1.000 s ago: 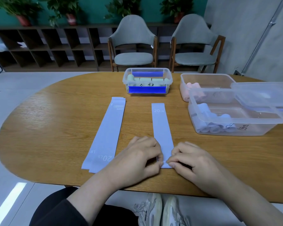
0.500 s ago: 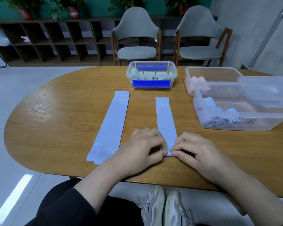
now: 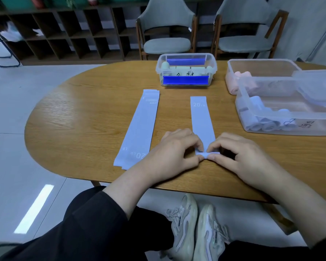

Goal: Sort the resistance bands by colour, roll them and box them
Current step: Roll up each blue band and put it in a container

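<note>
A light blue band [image 3: 201, 119] marked 20 LB lies flat along the wooden table [image 3: 83, 117], its near end curled into a small roll. My left hand [image 3: 175, 149] and my right hand [image 3: 239, 155] pinch that rolled end between thumbs and fingertips. To the left lie more light blue bands [image 3: 139, 127], stacked flat. At the right, a clear box [image 3: 282, 117] holds several rolled blue bands. Behind it, another clear box [image 3: 260, 72] holds rolled pink bands.
A small clear box [image 3: 186, 72] with blue clips holds pale green rolls at the table's far middle. A loose clear lid [image 3: 320, 85] rests across the right boxes. Two grey chairs [image 3: 167, 31] and dark shelves stand beyond the table.
The near end of the band has been turned up into a small roll under my fingers. The camera has tilted downward, so table and boxes sit lower in view.
</note>
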Demonstrator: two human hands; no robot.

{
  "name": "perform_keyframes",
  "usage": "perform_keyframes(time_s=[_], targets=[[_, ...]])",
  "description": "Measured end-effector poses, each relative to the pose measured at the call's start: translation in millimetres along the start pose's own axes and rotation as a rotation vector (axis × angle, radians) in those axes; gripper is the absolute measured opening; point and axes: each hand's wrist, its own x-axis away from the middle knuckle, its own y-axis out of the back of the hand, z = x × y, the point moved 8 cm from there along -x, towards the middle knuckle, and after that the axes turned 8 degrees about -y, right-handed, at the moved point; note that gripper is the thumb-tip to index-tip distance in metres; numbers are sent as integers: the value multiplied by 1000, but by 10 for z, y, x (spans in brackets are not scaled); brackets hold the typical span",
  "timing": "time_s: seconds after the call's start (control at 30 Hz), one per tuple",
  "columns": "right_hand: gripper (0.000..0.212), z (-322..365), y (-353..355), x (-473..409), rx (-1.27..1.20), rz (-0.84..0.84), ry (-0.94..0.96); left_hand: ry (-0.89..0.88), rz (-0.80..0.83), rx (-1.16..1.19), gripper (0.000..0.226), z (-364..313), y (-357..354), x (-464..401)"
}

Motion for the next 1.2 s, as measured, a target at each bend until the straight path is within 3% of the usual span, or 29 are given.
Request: perform_keyframes(time_s=[0.2,0.33,0.53,0.83,1.2], targets=[[22,-39,9,-9,-32,-31,-20,24,-17,19,6,39,-2,-5],[20,-39,-25,-9,43,-41,29,14,-23,-26,14,28,-5,-10],[31,-12,-32,-7,73,-45,59,2,-15,-51,11,23,-14,-1],[18,-24,33,-41,41,-133,21,16,-68,-28,8,56,25,-12],[36,-46,-27,-18,132,-97,8,22,-72,-84,13,80,16,-11]])
